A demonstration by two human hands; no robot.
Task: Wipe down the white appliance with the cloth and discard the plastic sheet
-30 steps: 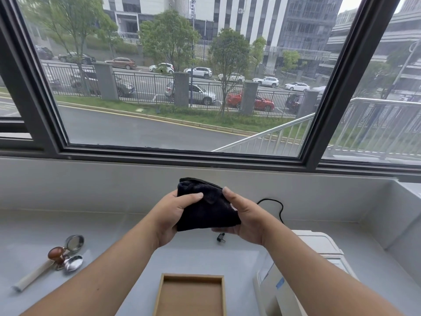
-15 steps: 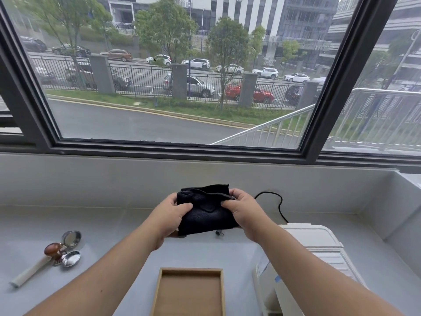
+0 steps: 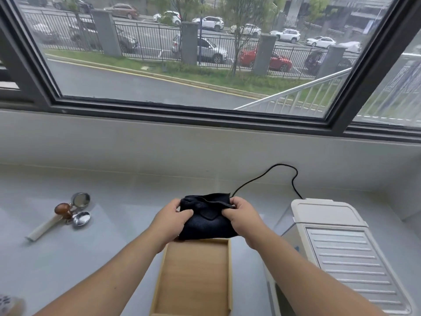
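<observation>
A person stands at a grey counter [image 3: 114, 258] below a wide window [image 3: 182, 65]. To the right of the wooden tray [image 3: 193, 281] sits the white appliance [image 3: 337, 252], its black cord [image 3: 268, 176] looping behind it; nothing shows it has been wiped yet. Above the tray's far edge, the left hand [image 3: 170, 221] and right hand [image 3: 243, 218] each pinch a side of the dark cloth [image 3: 208, 218], bunched between them. Well left of the tray lie metal coffee tools [image 3: 73, 212]. No plastic sheet can be made out, so both steps appear to remain. The appliance's near end is cut off.
</observation>
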